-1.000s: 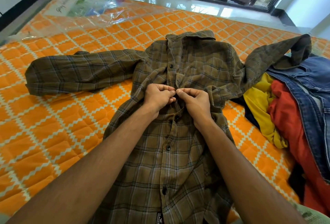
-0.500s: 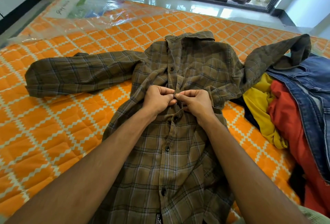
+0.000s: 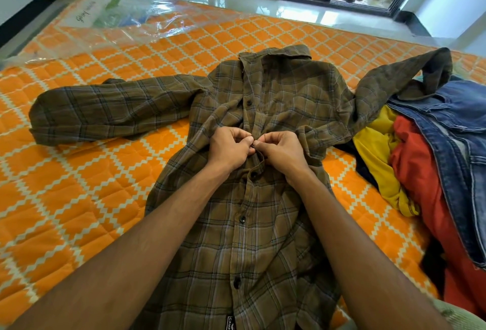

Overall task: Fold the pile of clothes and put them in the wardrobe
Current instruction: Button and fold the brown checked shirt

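Note:
A brown plaid shirt [image 3: 278, 98] lies front-up on the orange patterned mattress [image 3: 79, 198], collar away from me. Its left sleeve is spread out flat; its right sleeve drapes over the clothes pile. My left hand [image 3: 228, 148] and my right hand [image 3: 282, 151] meet at the button placket at chest height, fingers curled, each pinching the shirt front at a button. The lower buttons are fastened. The pile of clothes [image 3: 426, 166] at the right holds a yellow garment, a red one and blue denim.
Crinkled clear plastic wrap [image 3: 126, 16] covers the mattress's far left corner. Beyond the mattress is a glossy tiled floor [image 3: 302, 11], then a dark-framed glass door with curtains. A white wall stands at the right.
Both hands stay at the same button on the placket, with only small finger movements. The shirt and pile have not moved.

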